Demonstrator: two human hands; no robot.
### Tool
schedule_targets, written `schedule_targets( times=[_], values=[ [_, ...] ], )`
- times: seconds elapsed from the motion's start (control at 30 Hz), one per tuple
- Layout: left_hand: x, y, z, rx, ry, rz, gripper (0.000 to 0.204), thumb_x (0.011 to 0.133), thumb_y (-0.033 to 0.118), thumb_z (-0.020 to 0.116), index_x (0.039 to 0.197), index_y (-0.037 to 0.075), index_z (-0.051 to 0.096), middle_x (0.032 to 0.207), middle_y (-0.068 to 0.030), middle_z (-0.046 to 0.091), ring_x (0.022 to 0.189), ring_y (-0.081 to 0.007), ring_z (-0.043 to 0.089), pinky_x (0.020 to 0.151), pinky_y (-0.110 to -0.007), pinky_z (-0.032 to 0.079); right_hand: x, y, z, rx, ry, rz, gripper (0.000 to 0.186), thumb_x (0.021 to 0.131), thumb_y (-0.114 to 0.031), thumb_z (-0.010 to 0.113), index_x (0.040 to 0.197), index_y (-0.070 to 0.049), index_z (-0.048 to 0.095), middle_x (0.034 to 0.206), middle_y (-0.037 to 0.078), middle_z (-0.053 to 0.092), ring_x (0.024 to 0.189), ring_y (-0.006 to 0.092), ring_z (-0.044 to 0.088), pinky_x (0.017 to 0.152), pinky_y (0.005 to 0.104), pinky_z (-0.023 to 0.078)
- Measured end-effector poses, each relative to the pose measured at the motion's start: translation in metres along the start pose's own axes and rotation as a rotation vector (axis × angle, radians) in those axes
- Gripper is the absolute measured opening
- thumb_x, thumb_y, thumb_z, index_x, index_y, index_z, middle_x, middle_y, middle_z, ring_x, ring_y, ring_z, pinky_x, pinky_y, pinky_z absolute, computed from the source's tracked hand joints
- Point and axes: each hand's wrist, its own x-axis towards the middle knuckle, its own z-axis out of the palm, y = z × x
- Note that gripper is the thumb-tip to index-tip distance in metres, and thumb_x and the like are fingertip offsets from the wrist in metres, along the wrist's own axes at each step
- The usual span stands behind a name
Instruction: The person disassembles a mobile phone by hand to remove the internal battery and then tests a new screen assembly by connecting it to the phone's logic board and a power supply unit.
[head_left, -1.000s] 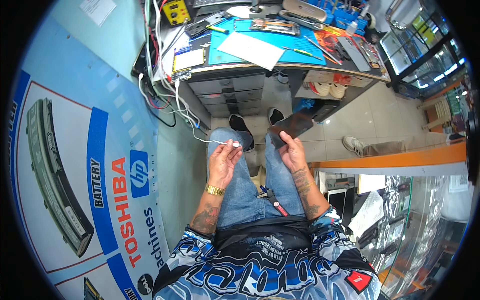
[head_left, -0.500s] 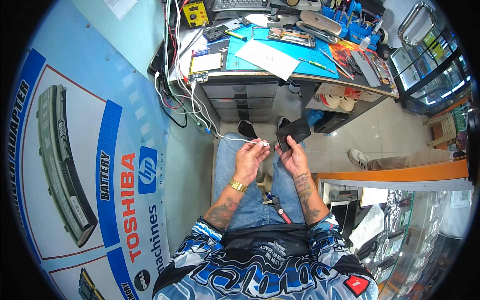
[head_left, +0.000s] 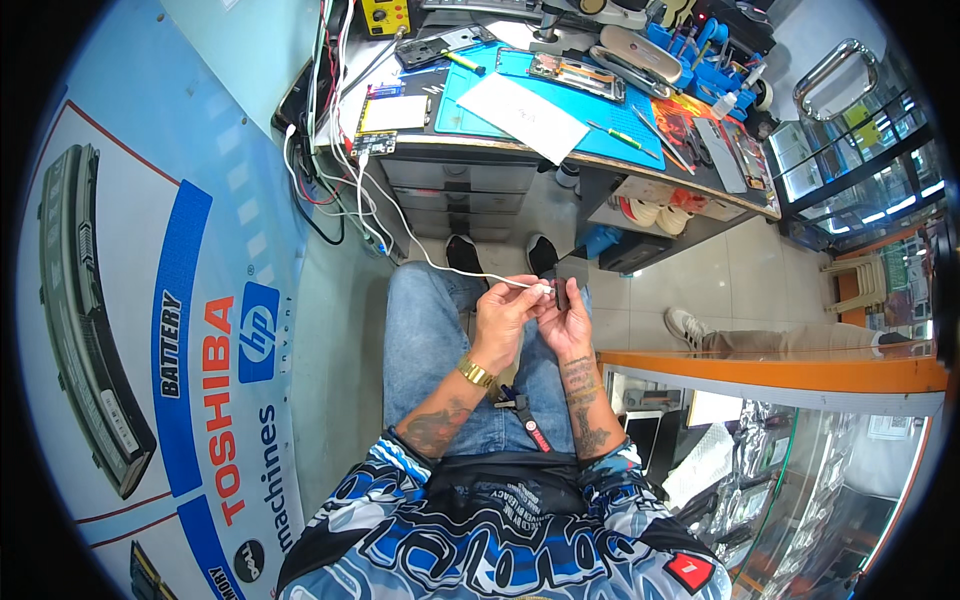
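Observation:
My left hand (head_left: 503, 322) pinches the white plug end of a charging cable (head_left: 453, 269), above my lap. Beside it, my right hand (head_left: 567, 325) holds a dark, flat phone-like device (head_left: 572, 281) upright, thumb on its near face. The plug is right at the device's left edge; whether it is inserted, I cannot tell. From the plug, the white cable runs left and up to a small circuit board (head_left: 376, 146) at the desk's front left edge. Fingers hide part of both the plug and the device.
Ahead stands a desk with a blue work mat (head_left: 461, 117), a white paper (head_left: 523, 116), an opened phone (head_left: 577, 76) and hand tools. Drawers (head_left: 458, 177) are below. A glass counter with an orange edge (head_left: 770, 368) lies at my right, a bannered wall (head_left: 330, 330) at my left.
My hands have come together, bringing the plug up to the device's edge. The device has turned to a more edge-on angle. The whole view has shifted, so the desk appears further left.

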Motion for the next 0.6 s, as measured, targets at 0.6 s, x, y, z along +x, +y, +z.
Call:
schedule_targets(
  times=[0.6],
  values=[
    [0.005, -0.005, -0.021, 0.053, -0.039, 0.052, 0.018, 0.094, -0.004, 0.064, 0.111, 0.001, 0.066, 0.118, -0.0149, 0.069, 0.105, -0.0205, 0.068, 0.093, -0.032, 0.056, 0.002, 0.004, 0.004, -0.169, -0.001, -0.044, 0.009, 0.098, -0.012, 0.065, 0.102, -0.007, 0.071, 0.103, 0.008, 0.075, 0.092, 0.0230, 0.072, 0.089, 0.0445, 0.059]
  ],
)
